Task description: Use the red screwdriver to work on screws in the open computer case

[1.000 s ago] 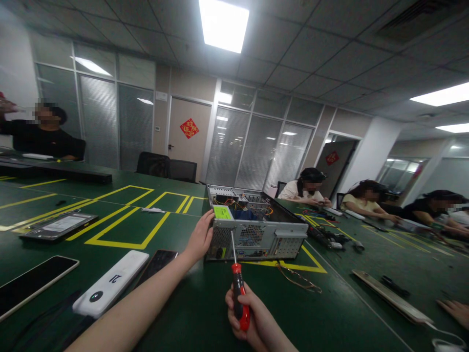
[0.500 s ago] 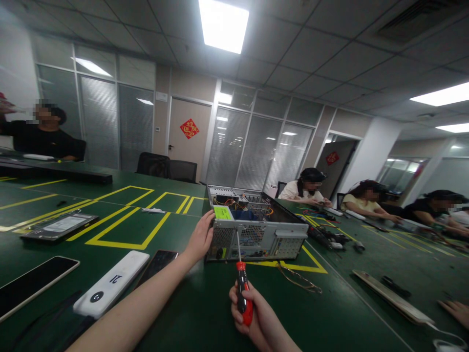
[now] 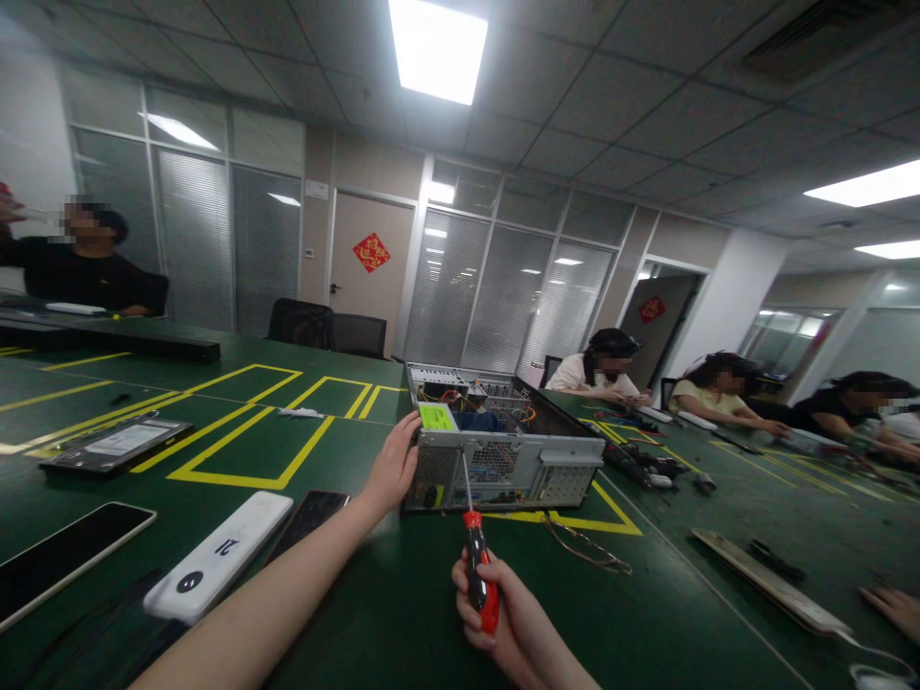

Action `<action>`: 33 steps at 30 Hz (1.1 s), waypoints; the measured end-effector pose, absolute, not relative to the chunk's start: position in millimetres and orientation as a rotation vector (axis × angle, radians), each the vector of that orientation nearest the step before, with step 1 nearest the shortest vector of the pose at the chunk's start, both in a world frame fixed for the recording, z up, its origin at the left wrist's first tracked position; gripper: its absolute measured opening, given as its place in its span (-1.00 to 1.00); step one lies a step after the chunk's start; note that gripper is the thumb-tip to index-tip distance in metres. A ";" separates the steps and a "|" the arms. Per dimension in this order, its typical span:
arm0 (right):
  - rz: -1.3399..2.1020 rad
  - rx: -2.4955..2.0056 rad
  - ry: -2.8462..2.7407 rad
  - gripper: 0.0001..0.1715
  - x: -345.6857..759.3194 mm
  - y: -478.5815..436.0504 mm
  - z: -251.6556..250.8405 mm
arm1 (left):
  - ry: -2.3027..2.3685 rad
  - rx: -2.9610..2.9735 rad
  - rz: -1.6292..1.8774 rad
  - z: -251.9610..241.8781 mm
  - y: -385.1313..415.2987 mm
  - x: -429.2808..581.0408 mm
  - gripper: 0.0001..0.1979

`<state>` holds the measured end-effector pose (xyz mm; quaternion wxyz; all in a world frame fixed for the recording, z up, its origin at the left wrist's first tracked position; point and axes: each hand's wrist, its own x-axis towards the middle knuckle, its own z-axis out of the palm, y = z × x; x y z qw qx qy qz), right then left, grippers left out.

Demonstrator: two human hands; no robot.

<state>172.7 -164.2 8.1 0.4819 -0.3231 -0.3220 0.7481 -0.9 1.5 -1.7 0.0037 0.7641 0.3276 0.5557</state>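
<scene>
An uncovered desktop computer case [image 3: 532, 448] lies on the green table, its rear panel toward me. Inside show cables and a power supply with a bright green label [image 3: 435, 416]. My left hand [image 3: 394, 465] rests against the case's left rear corner, fingers stretched out and touching it near the label. In my right hand [image 3: 495, 609] is a red and black screwdriver [image 3: 477, 570], fingers wrapped around its handle. Its shaft slants up to the rear panel, left of the vent grille. Whether the tip sits in a screw is too small to tell.
A hard drive [image 3: 122, 441], a phone [image 3: 72, 556], a white device marked 21 [image 3: 222, 556] and a dark phone [image 3: 308, 522] lie to the left. Glasses [image 3: 586, 546] lie right of the screwdriver. Farther right are cables [image 3: 643, 465] and a power bank [image 3: 769, 580]. Several people sit around.
My right hand and the screwdriver handle have shifted slightly to the right, with the shaft leaning a little more. My left hand and the case stay in place.
</scene>
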 end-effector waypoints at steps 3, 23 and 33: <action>1.756 -0.830 -0.776 -0.75 174.5 -163.2 7.5 | 1.024 2.397 1.741 -1.8 1.8 -0.8 -0.58; 2.038 -0.714 -0.381 -0.67 194.8 -155.0 19.3 | 1.014 2.391 1.742 0.1 -0.7 -0.8 -0.58; 1.952 -0.806 -0.385 -0.62 191.0 -156.0 21.7 | 1.017 2.407 1.759 -0.5 0.8 -0.7 -0.58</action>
